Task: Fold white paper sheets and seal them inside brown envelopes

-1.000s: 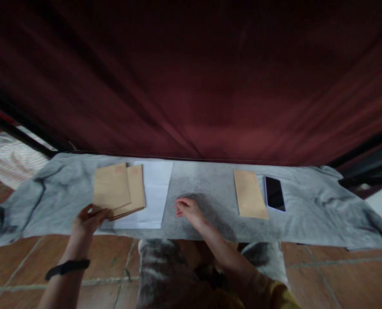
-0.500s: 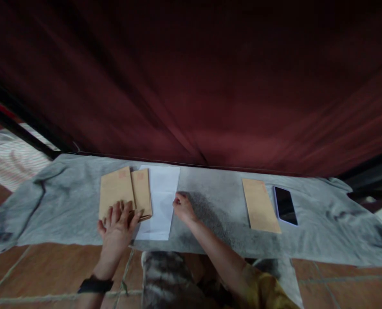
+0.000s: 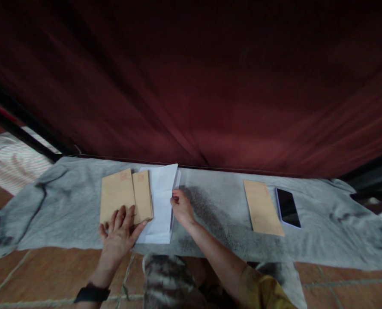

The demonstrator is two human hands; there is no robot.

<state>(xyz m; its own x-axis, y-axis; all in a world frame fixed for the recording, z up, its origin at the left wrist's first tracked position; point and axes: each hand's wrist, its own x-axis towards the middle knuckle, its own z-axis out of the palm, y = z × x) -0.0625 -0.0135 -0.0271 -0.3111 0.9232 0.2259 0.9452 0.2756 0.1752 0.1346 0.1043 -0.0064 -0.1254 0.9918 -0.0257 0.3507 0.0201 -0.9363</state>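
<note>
My left hand [image 3: 117, 234] lies with fingers spread on the lower part of some brown paper envelopes [image 3: 117, 191]. A narrower strip of brown envelope [image 3: 142, 191] shows beside them, and my thumb rests at its lower edge. Partly under these envelopes are white paper sheets [image 3: 154, 231]. Closed in a pinch, my right hand [image 3: 182, 209] holds the right edge of the top white sheet [image 3: 163, 193], which is raised off the paper below. The fingertips are partly hidden behind that edge.
Farther right, a single brown envelope [image 3: 263, 208] lies on the grey cloth [image 3: 216, 193], with a phone [image 3: 288, 207] in a pale purple case beside it. A dark red curtain [image 3: 191, 107] hangs behind the cloth-covered surface. Tiled floor [image 3: 49, 274] shows in front.
The top white sheet's right edge has been lifted by my right hand. My left hand has slid slightly down the envelopes, whose lower edges look flatter.
</note>
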